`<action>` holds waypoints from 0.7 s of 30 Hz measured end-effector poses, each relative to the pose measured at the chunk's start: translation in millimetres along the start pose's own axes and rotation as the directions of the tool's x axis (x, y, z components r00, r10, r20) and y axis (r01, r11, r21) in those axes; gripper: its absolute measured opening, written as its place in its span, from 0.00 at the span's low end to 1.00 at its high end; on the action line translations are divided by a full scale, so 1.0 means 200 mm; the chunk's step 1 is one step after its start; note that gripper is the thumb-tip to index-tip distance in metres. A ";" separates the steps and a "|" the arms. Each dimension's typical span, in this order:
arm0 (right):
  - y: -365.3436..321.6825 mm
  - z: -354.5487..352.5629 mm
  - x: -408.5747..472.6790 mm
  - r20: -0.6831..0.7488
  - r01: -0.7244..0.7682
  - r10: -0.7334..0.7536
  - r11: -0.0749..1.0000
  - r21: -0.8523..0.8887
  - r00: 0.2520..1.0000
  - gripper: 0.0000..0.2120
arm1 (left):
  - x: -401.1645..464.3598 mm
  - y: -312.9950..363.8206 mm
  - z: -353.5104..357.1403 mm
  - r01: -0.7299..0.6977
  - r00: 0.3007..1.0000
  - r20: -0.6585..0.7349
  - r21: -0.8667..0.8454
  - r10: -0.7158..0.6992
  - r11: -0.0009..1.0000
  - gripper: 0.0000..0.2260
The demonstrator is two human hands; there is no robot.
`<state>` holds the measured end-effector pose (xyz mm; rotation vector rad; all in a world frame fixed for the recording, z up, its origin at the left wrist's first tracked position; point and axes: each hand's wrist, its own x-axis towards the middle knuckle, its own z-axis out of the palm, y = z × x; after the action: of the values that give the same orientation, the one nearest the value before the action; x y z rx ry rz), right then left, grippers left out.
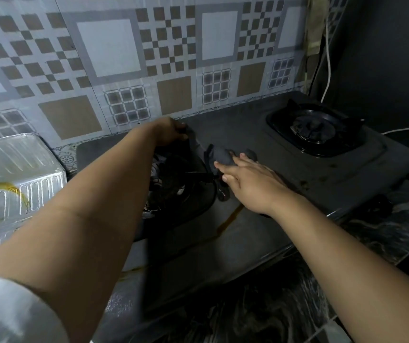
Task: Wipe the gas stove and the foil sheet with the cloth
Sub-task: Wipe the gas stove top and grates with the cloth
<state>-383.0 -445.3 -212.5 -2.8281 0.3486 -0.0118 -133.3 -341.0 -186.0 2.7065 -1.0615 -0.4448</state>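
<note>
Right hand (245, 179), fingers straight, presses the dark cloth (223, 154) on the gas stove (285, 174); left hand (167, 132), fingers curled, grips the cloth's far-left end.

Single head cam, looking forward and down at the gas stove (260, 194) from close in front; tiled wall (129, 58) sitting behind the stove, worktop (384, 231) edging its right.

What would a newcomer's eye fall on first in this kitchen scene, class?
Two bare arms reach over a dark gas stove: the right hand presses a dark cloth flat between the burners, while the left hand holds something dark near the wall. An amber streak runs down the stove's front.
</note>
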 end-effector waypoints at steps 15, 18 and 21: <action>0.23 -0.09 -0.07 0.000 -0.153 0.153 0.987 -0.057 0.988 0.21 | 0.00 -0.01 0.03 -0.017 0.998 -0.056 -0.032 0.016 0.999 0.23; 0.32 -0.12 -0.08 -0.021 -0.234 0.233 0.970 -0.066 0.972 0.22 | 0.01 -0.01 0.03 -0.019 0.998 -0.062 -0.035 0.017 0.999 0.23; 0.38 -0.13 -0.10 -0.045 -0.300 0.297 0.952 -0.059 0.954 0.22 | 0.01 -0.01 0.04 -0.024 0.998 -0.061 -0.022 0.023 0.999 0.23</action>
<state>-420.9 -517.8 -208.9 -2.8104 0.7956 0.0127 -132.0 -341.5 -194.1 2.6671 -1.0650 -0.3660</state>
